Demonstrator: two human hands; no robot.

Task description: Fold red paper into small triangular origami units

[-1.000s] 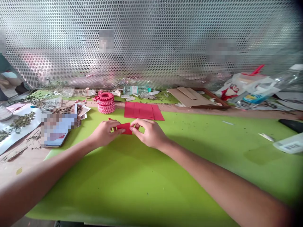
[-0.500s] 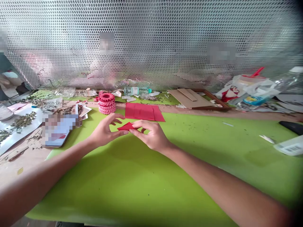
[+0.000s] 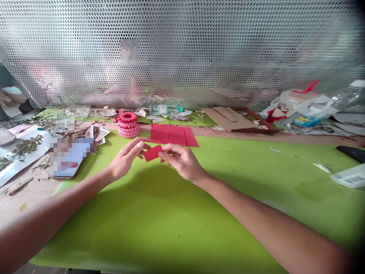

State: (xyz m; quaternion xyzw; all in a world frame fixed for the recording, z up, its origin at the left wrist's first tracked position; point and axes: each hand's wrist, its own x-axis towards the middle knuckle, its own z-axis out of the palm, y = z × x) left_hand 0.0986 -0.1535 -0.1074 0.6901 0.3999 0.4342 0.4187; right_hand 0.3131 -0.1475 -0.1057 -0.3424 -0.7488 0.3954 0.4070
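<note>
A: Here we are over the green mat (image 3: 176, 213), and we've got the red slip (image 3: 153, 153) raised right in the middle, its near corner tipped toward us!

B: And who has it? Our right hand (image 3: 185, 163), at four o'clock of the slip: thumb and forefinger clamped tight on its right end, the other fingers curled beneath.

A: Over at nine o'clock, our left hand (image 3: 124, 161) is loose, fingers a little apart and reaching toward the slip's left edge, thumb up and clear of the paper.

B: Are those left fingertips touching it?

A: We can't tell; they run close by that edge, partly behind it.

B: Round the dial, then! From the slip, we see flat red sheets (image 3: 172, 135) overlapping at two o'clock, just beyond the right fingers.

A: At between ten and eleven, a stack of red toothed rings (image 3: 128, 125) stands upright.

B: Straight up at twelve, a clear bottle (image 3: 161, 109) lies on its side, and out at nine, past our left hand, there's a phone (image 3: 71, 161).
</note>
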